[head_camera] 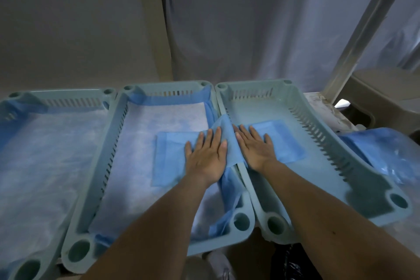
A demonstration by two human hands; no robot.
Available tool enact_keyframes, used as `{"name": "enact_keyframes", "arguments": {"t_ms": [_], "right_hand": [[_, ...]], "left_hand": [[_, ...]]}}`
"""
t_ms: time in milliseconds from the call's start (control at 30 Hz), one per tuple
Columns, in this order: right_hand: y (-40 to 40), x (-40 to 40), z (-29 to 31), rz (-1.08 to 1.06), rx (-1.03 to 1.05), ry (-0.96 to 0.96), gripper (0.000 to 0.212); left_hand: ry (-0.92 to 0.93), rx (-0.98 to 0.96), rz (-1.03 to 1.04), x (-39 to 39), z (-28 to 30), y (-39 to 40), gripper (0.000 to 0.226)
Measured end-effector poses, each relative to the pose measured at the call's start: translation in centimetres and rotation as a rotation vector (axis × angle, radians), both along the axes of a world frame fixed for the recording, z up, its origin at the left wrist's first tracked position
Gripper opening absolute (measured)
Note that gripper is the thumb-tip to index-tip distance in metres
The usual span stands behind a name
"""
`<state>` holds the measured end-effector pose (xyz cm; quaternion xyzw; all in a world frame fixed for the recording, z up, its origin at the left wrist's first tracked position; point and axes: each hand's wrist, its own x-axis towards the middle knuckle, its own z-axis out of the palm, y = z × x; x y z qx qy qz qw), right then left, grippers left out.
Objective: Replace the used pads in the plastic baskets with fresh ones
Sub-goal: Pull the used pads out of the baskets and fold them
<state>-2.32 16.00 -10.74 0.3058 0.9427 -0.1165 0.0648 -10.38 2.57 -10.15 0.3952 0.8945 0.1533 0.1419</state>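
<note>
Three pale green plastic baskets stand side by side. A folded blue pad (170,159) lies across the shared rims of the middle basket (100,166) and the right basket (354,163). My left hand (205,154) presses flat on the pad's part inside the middle basket. My right hand (255,148) presses flat on its part inside the right basket. The middle basket and the left basket (27,95) are lined with a white-and-blue pad (145,125). The right basket's floor is bare around the folded pad.
A pile of blue pads in clear plastic (386,154) lies to the right of the baskets. A beige plastic stool (384,95) stands at the back right. A pale curtain (250,29) hangs behind. Something black (293,263) lies below the baskets' front edge.
</note>
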Motion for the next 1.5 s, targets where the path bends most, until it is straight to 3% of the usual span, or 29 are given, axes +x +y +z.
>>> {"name": "enact_keyframes", "arguments": {"t_ms": [167,300,433,667,767,867,967,1033,1133,1300,1400,1500], "right_hand": [[0.0,0.1,0.1,0.012,0.005,-0.012,0.050],[1.4,0.6,0.3,-0.049,0.062,0.135,0.050],[2.9,2.2,-0.2,-0.093,0.146,-0.025,0.052],[3.4,2.2,-0.6,-0.094,0.108,-0.004,0.053],[4.2,2.6,-0.4,-0.206,0.072,0.091,0.053],[5.1,3.4,-0.8,-0.271,0.119,0.013,0.052],[5.5,4.2,-0.4,-0.391,0.117,0.189,0.053],[5.9,4.7,0.8,-0.671,0.087,0.367,0.056],[7.0,5.5,2.0,-0.980,-0.074,0.336,0.068],[8.0,5.9,3.5,-0.842,-0.345,0.251,0.069],[8.7,5.6,4.2,-0.787,-0.383,0.186,0.078],[8.6,5.2,4.6,-0.770,-0.367,0.271,0.063]], "left_hand": [[0.024,-0.008,-0.008,0.3,0.1,0.1,0.054],[0.100,-0.003,0.139,-0.2,0.6,-0.4,0.053],[0.115,-0.184,0.245,-1.3,-0.1,-1.8,0.055],[0.136,-0.159,0.260,-1.2,-0.3,-2.0,0.056],[0.143,-0.140,0.366,-1.1,-0.3,-2.3,0.057],[0.094,-0.189,0.420,-1.2,-0.1,-2.5,0.059],[0.105,-0.145,0.369,-0.7,1.3,-1.9,0.059],[0.126,-0.047,0.266,0.1,2.6,-0.9,0.058],[0.145,0.113,0.044,1.9,4.5,1.0,0.054],[0.183,-0.036,-0.177,4.7,5.3,2.8,0.053],[0.180,-0.118,-0.181,4.8,4.8,2.5,0.051],[0.181,-0.129,-0.200,4.7,4.9,2.2,0.050]]}}
